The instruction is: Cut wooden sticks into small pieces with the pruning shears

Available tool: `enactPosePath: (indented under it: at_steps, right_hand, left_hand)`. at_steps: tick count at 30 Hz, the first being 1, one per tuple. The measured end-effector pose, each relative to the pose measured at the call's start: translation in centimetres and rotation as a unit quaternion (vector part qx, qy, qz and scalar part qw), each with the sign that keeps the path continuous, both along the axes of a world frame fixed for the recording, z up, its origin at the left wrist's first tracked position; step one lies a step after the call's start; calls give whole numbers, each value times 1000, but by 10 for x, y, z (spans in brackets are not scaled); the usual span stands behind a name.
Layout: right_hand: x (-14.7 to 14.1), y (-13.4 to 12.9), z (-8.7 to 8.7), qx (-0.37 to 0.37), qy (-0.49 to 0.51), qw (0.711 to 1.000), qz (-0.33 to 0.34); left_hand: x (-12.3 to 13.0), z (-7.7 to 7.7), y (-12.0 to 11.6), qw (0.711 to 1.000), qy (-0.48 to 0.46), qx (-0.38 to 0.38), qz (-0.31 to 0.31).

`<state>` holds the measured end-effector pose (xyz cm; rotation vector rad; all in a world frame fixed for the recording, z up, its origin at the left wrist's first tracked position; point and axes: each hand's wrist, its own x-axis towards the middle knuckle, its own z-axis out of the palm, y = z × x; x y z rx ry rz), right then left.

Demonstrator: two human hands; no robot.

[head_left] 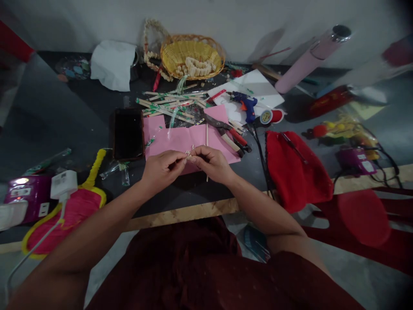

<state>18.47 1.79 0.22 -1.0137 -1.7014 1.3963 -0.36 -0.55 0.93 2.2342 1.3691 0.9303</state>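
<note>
Your left hand (159,170) and right hand (214,165) meet, fingertips pinching small pale pieces (188,153) above the pink paper (166,140) on the dark counter (180,193), near a grey wall (112,21). Beyond are one phone (128,134), one glue gun (248,104), one wicker basket (193,48) and one spool (276,116).

Phone (129,134) left of paper (172,138); sticks (171,108) behind paper, basket (190,48) behind sticks. Pliers (238,137) on paper's right side. Glue gun (248,106) right of sticks, spool (276,116) just beside. Pen (294,147) on cloth (292,176), right of pliers.

Pale pieces (188,153), partly hidden
</note>
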Motion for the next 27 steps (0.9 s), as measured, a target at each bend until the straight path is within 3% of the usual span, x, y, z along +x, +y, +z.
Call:
enactPosePath:
  at_steps: [27]
  right_hand:
    - [3, 1, -4, 77, -46, 996, -15]
  left_hand:
    - [-2, -1, 3, 999, 8, -45, -4]
